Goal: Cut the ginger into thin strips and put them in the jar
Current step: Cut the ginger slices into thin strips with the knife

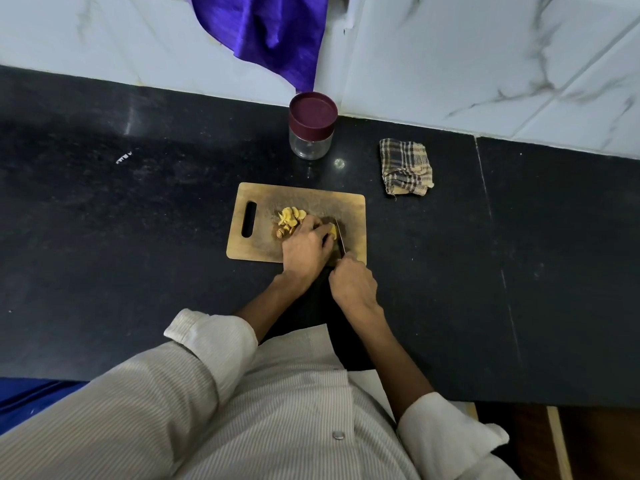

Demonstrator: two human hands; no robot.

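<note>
A small yellow piece of ginger (333, 231) lies near the middle of a rectangular wooden cutting board (353, 216), partly hidden under the fingertips of the left hand (304, 249). That hand lies knuckles-up over the board with its fingers curled down onto the ginger, holding it in place. Just right of those fingertips a narrow metal knife blade (340, 239) stands against the ginger, its tip pointing away from the person. The right hand (353, 284) is wrapped around the knife's handle, which is hidden inside the fist. To the left of the held piece, a loose heap of thin, pale yellow ginger slices (291, 218) sits on the board, with a few browner bits at its near edge. The board is worn and darkened in the centre, with rounded corners and an oblong handle slot at its left end. It rests on a glossy black stone counter (104, 237). Beyond the board stands a short, round clear jar (310, 147) closed with a maroon lid (312, 112). Right of the jar lies a folded, frayed checked cloth (406, 167). Behind, white marble-veined wall tiles (485, 57) rise, with a shiny purple fabric (263, 32) hanging down over them above the jar.
</note>
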